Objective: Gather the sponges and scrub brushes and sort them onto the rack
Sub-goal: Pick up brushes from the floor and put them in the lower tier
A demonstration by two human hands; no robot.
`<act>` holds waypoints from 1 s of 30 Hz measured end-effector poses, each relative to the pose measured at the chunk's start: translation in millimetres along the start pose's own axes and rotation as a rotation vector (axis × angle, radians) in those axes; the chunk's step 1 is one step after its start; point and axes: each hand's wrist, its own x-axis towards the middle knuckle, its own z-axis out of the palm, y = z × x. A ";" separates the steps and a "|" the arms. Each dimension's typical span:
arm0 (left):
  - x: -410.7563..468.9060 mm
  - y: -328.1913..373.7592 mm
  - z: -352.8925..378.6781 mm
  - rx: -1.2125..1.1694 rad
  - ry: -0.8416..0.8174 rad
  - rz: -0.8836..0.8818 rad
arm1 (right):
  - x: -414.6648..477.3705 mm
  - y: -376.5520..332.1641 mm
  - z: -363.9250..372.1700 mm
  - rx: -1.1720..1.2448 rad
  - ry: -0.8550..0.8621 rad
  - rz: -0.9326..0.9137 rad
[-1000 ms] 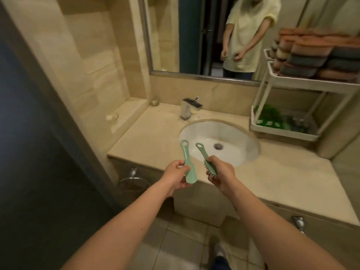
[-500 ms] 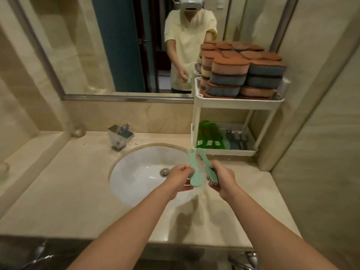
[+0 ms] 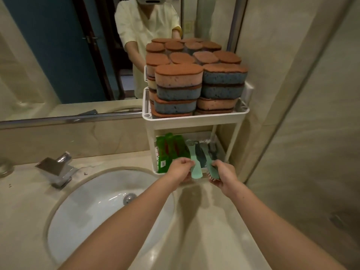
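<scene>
Since the earlier frame, the left hand and right hand have advanced from above the sink to the lower tier of the rack. They carried the left brush and right brush along.

Counter: beige stone, running from the left edge of view to the right corner.

Mirror: fixed to the wall behind the counter. It reflects a person in a pale yellow top.

Sink: white oval basin set into the counter, left of the rack, with the drain near its centre.

Rack: white, two tiers, standing on the counter in the right rear corner, against the mirror.

Sponges: stacked several layers high on the upper tier, filling it. Brown faces are up; bodies are blue or pink.

Faucet: chrome, square-bodied, behind the sink at left.

Lower tier: green items lie at the left side and dark brushes at the right, handles toward the wall.

Left hand: fingers curled, pinching the head end of the left brush. This brush is mint green, and its handle points away into the lower tier, over the dark brushes.

Right hand: fingers curled round the head of the right brush, which is the same colour. Bristles show at the hand's lower edge, and the handle also points into the tier.

The two brushes sit side by side, close but apart, at the tier's front edge. Whether either touches the shelf cannot be told.
</scene>
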 end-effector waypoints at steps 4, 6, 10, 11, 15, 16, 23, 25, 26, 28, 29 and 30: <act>34.5 10.6 10.5 0.063 -0.016 -0.013 | 24.1 -13.2 -0.1 0.154 0.006 0.007; 51.0 15.3 15.3 0.074 -0.026 -0.029 | 34.9 -16.8 -1.4 0.199 0.014 -0.020; 79.5 28.2 28.3 0.083 -0.023 -0.096 | 57.0 -16.0 -2.8 0.085 0.150 -0.117; 85.6 29.6 31.2 0.121 -0.002 -0.101 | 61.3 -15.4 -2.0 0.047 0.183 -0.138; 101.3 26.9 35.1 0.175 0.037 -0.089 | 70.3 -11.9 9.9 -0.130 0.233 -0.255; 104.0 25.0 33.3 0.182 0.038 -0.082 | 72.1 -10.7 14.0 -0.178 0.242 -0.300; 116.1 13.3 25.1 0.199 0.033 -0.040 | 79.6 -2.8 22.1 -0.495 0.283 -0.427; 119.1 10.5 26.1 0.201 0.039 -0.037 | 81.9 -2.3 21.8 -0.552 0.273 -0.419; 120.6 9.7 26.9 0.201 0.043 -0.036 | 83.6 -3.7 22.2 -0.597 0.262 -0.408; 122.8 9.2 29.3 0.198 0.046 -0.032 | 87.7 -9.2 23.8 -0.731 0.224 -0.370; 123.6 9.0 30.6 0.197 0.047 -0.029 | 89.3 -12.5 24.3 -0.800 0.201 -0.346; 124.4 8.6 31.8 0.197 0.048 -0.026 | 90.6 -15.5 24.4 -0.853 0.181 -0.324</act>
